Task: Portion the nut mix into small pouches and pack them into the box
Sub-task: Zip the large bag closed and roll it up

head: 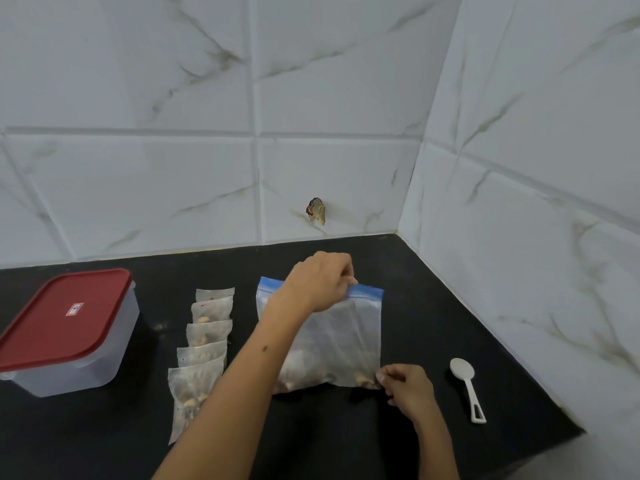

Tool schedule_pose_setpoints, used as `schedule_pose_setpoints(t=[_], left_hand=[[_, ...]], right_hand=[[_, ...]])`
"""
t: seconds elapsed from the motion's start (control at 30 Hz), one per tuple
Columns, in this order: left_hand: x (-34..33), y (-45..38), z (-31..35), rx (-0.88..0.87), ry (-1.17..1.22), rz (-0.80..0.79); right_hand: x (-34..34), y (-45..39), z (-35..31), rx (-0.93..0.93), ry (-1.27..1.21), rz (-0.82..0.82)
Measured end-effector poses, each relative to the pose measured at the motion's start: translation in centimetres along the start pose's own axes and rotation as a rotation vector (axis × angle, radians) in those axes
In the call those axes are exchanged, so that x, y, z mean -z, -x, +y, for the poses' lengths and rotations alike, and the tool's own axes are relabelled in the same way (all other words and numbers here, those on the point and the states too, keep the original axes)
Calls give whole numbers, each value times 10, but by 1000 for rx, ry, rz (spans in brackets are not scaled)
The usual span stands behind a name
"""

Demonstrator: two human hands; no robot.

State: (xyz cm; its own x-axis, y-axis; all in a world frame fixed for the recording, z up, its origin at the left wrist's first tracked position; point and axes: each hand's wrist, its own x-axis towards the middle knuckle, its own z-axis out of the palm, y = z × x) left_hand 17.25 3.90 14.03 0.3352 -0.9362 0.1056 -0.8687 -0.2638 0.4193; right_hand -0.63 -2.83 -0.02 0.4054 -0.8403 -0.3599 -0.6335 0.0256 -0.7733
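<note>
While the zip bag of nut mix lies flat on the black counter near its back right corner, both hands are on it. Left hand reaches across from the lower left; fingers curled, pinching the blue zip strip at the bag's far edge. Right hand sits at the bag's near right corner, thumb and fingers curled and pinching the plastic there. Nuts are gathered along the bag's near edge (upper part looks mostly flat and cloudy).

Five small pouches lie in an overlapping row just left of the bag, running from far to near; nuts show inside the nearer ones, contents of the farthest cannot be made out. The left forearm crosses over the nearest pouch's corner.

Clear plastic box with red lid on it stands at the counter's left edge, well apart from the bag. White plastic spoon lies right of the right hand, bowl away from the person, near the right wall.
</note>
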Motion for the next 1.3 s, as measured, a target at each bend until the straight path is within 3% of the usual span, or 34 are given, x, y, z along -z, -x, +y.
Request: schedule_pose_setpoints(t=[0.27, 0.43, 0.57, 0.7, 0.77, 0.87, 0.97, 1.1, 1.3], left_hand=[[-5, 15, -3, -28, 150, 29], [12, 19, -4, 176, -172, -256], [21, 20, -27, 287, -125, -234], [25, 24, -30, 203, -60, -183], [24, 26, -25, 136, -52, -164], [24, 30, -17, 43, -60, -126], [22, 40, -20, 3, -60, -26], [1, 66, -55, 133, 262, 190], [-78, 93, -105, 348, 677, 30]], right_hand=[[0, 2, 1, -24, -36, -66], [1, 3, 0, 5, 88, -151], [0, 3, -1, 10, 119, -67], [6, 3, -8, -19, 195, 59], [12, 0, -15, 73, 24, 116], [25, 6, -39, 242, -570, -35], [29, 13, -61, 363, -587, -151], [27, 16, -65, 379, -608, -128], [36, 10, -58, 385, -712, -142]])
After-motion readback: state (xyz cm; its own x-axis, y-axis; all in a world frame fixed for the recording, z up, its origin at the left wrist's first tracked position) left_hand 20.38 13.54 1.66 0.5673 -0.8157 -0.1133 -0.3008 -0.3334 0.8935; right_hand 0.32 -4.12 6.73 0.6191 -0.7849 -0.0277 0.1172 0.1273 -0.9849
